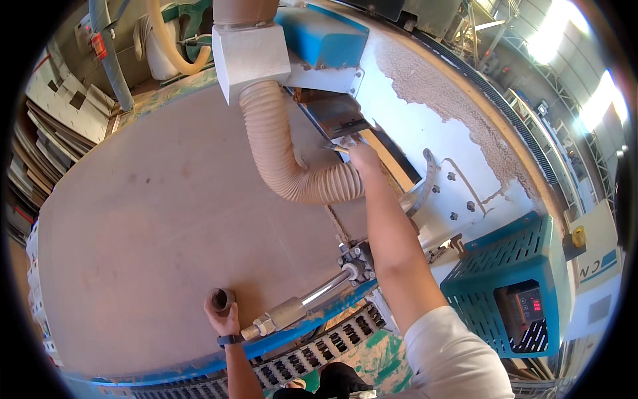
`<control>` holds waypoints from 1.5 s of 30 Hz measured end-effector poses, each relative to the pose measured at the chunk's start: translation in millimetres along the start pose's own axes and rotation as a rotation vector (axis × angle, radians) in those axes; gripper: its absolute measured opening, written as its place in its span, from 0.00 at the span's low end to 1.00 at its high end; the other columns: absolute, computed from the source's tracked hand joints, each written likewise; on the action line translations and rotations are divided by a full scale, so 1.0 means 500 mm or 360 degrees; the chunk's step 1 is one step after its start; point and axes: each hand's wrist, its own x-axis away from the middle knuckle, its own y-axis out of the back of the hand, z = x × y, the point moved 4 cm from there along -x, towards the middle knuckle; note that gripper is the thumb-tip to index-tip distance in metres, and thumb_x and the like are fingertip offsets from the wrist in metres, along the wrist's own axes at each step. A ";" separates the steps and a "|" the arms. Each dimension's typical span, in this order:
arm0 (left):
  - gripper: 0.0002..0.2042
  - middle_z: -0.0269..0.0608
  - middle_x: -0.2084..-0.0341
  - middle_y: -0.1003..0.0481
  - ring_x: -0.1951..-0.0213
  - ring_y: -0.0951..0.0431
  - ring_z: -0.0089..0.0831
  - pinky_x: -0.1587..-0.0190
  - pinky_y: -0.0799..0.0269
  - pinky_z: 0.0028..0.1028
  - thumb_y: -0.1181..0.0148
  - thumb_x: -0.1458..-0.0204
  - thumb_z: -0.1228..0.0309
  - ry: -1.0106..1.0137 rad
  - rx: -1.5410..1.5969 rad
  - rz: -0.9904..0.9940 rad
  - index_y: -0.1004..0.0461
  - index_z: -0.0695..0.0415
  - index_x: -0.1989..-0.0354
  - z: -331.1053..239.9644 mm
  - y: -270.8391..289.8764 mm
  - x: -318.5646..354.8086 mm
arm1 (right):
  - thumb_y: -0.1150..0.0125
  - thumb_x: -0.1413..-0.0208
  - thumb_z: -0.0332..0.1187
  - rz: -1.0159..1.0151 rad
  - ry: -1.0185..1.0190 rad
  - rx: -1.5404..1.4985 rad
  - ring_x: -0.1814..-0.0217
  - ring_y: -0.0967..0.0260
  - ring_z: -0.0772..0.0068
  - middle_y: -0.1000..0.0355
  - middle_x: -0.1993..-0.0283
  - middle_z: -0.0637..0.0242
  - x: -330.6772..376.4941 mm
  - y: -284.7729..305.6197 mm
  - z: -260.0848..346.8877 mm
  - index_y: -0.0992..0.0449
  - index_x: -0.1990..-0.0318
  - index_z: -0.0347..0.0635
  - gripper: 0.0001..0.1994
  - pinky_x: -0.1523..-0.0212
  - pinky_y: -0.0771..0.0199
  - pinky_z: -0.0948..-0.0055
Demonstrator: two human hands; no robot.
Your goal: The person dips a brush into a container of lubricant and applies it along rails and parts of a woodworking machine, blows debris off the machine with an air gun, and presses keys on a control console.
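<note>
My left hand is wrapped round a dark brown, round cup-like container with a hollow mouth, at the near edge of the dusty brown panel. My right arm stretches far forward, and my right hand is at a rectangular opening in the white machine body. Its fingers are closed around a thin, light-coloured stick-like handle; what the handle ends in cannot be made out. Beside my right wrist lies the end of a ribbed beige hose.
A metal rod with a hex end juts along the table's front edge. To the right stands a teal slotted guard with a lit red display. A white duct box feeds the hose from above. Boards are stacked at far left.
</note>
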 end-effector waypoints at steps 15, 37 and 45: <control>0.33 0.47 0.46 0.30 0.43 0.29 0.39 0.37 0.35 0.38 0.30 0.57 0.75 -0.0053 -0.0002 -0.0033 0.37 0.62 0.40 0.026 0.017 0.001 | 0.54 0.42 0.42 -0.0283 -0.0268 -0.0168 0.41 0.29 0.43 0.28 0.46 0.38 -0.034 0.038 0.002 0.21 0.53 0.31 0.23 0.42 0.30 0.55; 0.36 0.52 0.44 0.31 0.40 0.31 0.44 0.35 0.37 0.40 0.34 0.60 0.80 0.0070 0.0009 0.0062 0.40 0.65 0.37 -0.001 0.000 0.001 | 0.52 0.40 0.37 -0.1207 0.0139 0.0676 0.54 0.20 0.54 0.20 0.57 0.51 0.114 0.750 0.235 0.21 0.56 0.42 0.14 0.58 0.20 0.57; 0.37 0.54 0.43 0.31 0.40 0.30 0.45 0.35 0.37 0.41 0.33 0.61 0.79 0.0050 -0.0143 0.0003 0.39 0.64 0.37 0.026 0.009 0.008 | 0.47 0.43 0.35 -0.0971 0.0190 0.1096 0.47 0.23 0.56 0.21 0.51 0.57 0.005 0.747 0.225 0.19 0.52 0.45 0.15 0.50 0.22 0.59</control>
